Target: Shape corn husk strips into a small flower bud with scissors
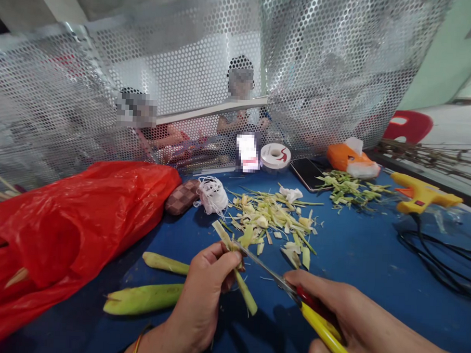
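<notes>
Between the thumb and fingers of my left hand (207,284) is a pale green plant stalk (246,296), whose cut end sticks out above and below the grip. My right hand (342,316) is wrapped round scissors (318,328) with yellow and red handles. Their narrow metal blades reach left to the stalk, right by my left thumb; whether they touch it I cannot tell. A thick green stalk (144,299) and a thinner one (165,263) lie on the blue table left of my left hand. Beyond the blades is a pile of green and cream trimmings (271,214).
A red plastic bag (101,217) covers the left side. White string (212,195), a checked case (182,197), a white spool (275,156), phone (310,173), and tissue pack (353,160) line the back. At right lies a yellow glue gun (425,194) with black cable. Two people sit behind a perforated sheet (178,54).
</notes>
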### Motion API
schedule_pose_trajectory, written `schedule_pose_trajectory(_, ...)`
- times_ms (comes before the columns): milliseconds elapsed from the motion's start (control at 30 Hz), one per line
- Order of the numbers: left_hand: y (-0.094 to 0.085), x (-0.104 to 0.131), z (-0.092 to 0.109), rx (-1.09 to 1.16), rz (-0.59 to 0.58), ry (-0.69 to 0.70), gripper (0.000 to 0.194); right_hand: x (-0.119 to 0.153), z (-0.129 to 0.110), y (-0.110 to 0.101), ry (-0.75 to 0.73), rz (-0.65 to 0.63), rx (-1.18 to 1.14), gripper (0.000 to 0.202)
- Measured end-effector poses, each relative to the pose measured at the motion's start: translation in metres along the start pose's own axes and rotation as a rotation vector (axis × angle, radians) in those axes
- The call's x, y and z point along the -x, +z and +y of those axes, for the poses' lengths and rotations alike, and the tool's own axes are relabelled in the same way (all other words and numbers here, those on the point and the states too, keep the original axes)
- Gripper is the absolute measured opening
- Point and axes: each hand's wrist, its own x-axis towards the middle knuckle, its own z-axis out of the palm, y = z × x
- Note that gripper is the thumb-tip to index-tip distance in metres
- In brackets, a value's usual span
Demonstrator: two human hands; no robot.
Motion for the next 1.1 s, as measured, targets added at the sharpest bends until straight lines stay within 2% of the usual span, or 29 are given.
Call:
schedule_pose_trajectory(133,-0.002,0.000,-0.003,0.009,0.000,-0.001,0.013,-0.003,-0.001,0.001,0.030,-0.020,-0.006,0.024)
schedule_pose_trajectory(300,-0.001,0.000,-0.002,0.011,0.008,0.012,0.013,-0.013,-0.001,0.003,0.044,-0.122,-0.022,0.015)
schedule_pose_trajectory(500,0.003,0.003,-0.002,0.073,-0.029,-0.017,0.017,-0.013,0.000,0.002,0.016,-0.071,-0.015,0.015)
schedule_pose_trajectory(800,0.004,0.003,-0.004,0.078,0.013,0.002,0.014,-0.013,-0.001,0.006,-0.001,-0.034,0.013,0.014)
schedule_pose_trajectory(1100,0.004,0.001,-0.003,0.085,0.013,-0.015,0.016,-0.013,0.000,0.007,-0.019,-0.078,0.014,0.012)
